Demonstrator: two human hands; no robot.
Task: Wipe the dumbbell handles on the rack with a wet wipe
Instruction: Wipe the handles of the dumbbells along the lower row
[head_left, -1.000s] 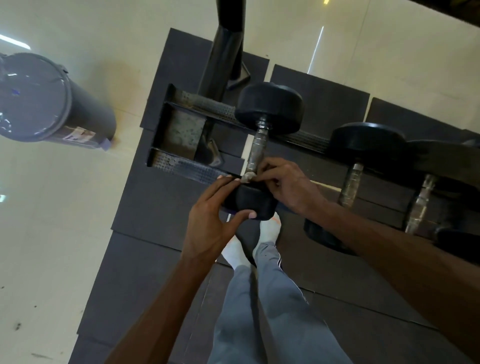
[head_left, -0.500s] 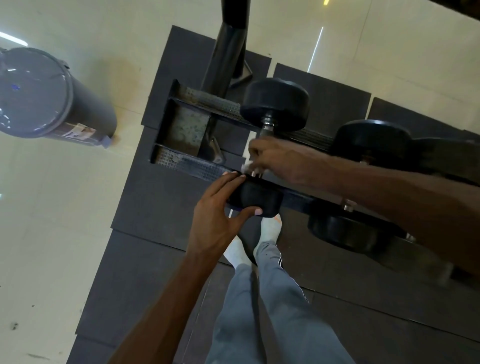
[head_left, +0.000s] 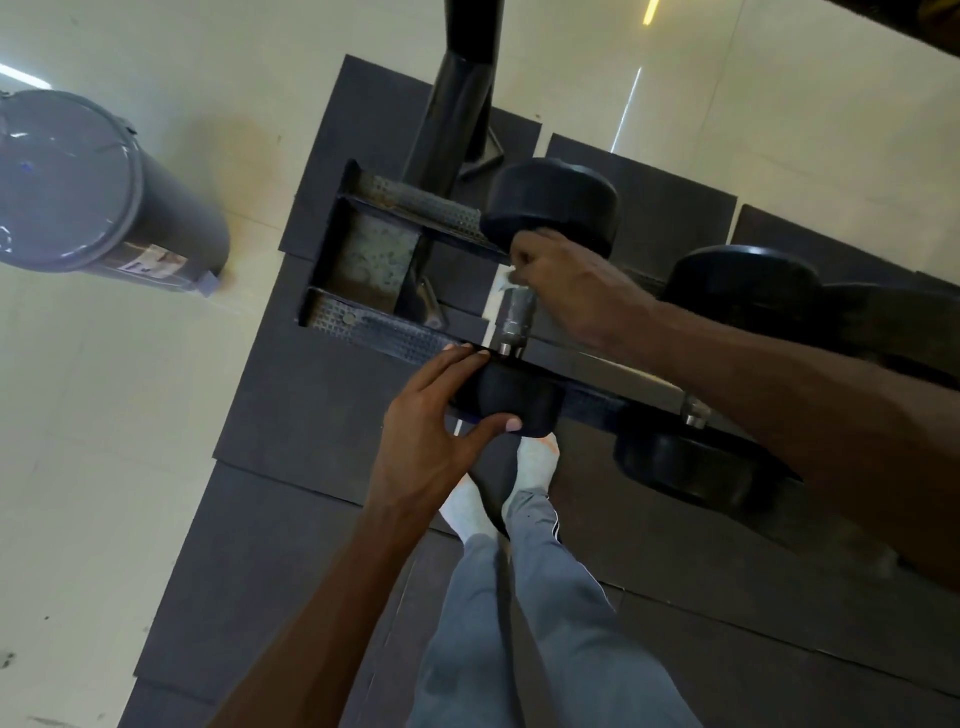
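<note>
Far on the left stands a grey trash bin (head_left: 78, 182) with its lid on, well apart from the work. Next comes the end of the dumbbell rack (head_left: 384, 327), sitting on black floor mats (head_left: 291, 415).

The left hand (head_left: 431, 431) grips the near weight head (head_left: 511, 402) of the first dumbbell. The fingers lie over the top edge and the thumb hooks under it, so the head is clamped between them. That looks like a good way to stop the dumbbell from rolling.

Just past it is the metal dumbbell handle (head_left: 514, 314), running up to the far weight head (head_left: 553, 205). The right hand (head_left: 566, 280) is curled round the far end of the handle, and a bit of white wet wipe (head_left: 503, 283) pokes out beside the fingers.

To do this step well, I think the right hand should squeeze the wipe all the way round the bar and rub along its whole length, twisting a little, while the left hand holds tight.

Further right, more dumbbells (head_left: 743, 280) wait on the rack, partly hidden by the right arm.
</note>
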